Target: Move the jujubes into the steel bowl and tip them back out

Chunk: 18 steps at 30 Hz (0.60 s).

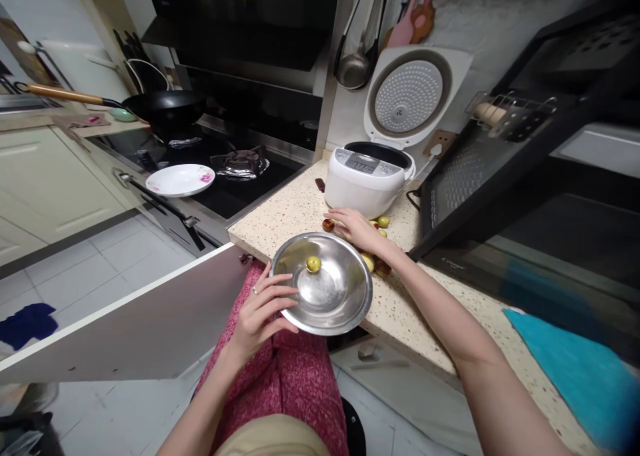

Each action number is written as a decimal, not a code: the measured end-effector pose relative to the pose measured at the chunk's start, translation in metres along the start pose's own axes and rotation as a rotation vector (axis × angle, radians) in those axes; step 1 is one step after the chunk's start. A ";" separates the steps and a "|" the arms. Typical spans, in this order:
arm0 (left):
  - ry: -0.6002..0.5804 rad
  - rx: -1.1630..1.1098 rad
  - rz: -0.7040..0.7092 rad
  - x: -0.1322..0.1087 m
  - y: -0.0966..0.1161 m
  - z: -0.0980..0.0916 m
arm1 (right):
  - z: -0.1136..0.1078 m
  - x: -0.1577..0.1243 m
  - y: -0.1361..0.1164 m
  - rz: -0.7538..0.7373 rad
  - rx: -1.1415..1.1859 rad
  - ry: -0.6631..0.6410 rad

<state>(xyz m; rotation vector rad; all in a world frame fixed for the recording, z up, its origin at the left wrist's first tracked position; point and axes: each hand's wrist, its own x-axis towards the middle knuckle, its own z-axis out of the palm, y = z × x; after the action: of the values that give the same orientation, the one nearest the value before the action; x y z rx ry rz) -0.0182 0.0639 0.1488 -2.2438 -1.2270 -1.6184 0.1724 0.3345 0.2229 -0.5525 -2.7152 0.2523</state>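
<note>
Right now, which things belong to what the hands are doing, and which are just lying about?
In use:
metal bowl, held by the left hand
one fruit inside it
loose fruits on the counter, near the right hand

Seemingly just lying about:
rice cooker
wok
plate
blue cloth

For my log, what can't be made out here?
In the head view:
Number of fruits on the counter: the right hand and forearm block the view.
Whether that hand grips one: its back hides the palm.
Underside of the metal bowl: faces away.
Bottom inside the rice cooker: hidden by its front wall.
Control panel lettering: too small.
Blue cloth, right end: blurred.
</note>
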 end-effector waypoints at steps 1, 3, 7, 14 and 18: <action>-0.004 0.003 0.003 0.000 0.000 0.000 | 0.002 0.001 0.000 -0.007 -0.004 -0.020; -0.004 0.008 0.007 0.000 -0.001 0.000 | 0.003 0.003 -0.002 -0.011 -0.010 -0.059; 0.008 0.008 -0.002 -0.001 0.000 0.001 | 0.000 0.005 -0.013 -0.017 -0.011 -0.120; 0.009 0.003 -0.013 -0.001 0.001 0.002 | -0.002 0.003 -0.017 0.008 -0.064 -0.150; -0.003 0.006 -0.019 0.000 0.002 0.002 | 0.000 0.004 -0.013 0.024 -0.062 -0.148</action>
<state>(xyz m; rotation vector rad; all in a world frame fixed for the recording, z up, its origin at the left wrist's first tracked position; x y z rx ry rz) -0.0158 0.0633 0.1485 -2.2391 -1.2561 -1.6163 0.1645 0.3247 0.2268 -0.6072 -2.8695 0.2249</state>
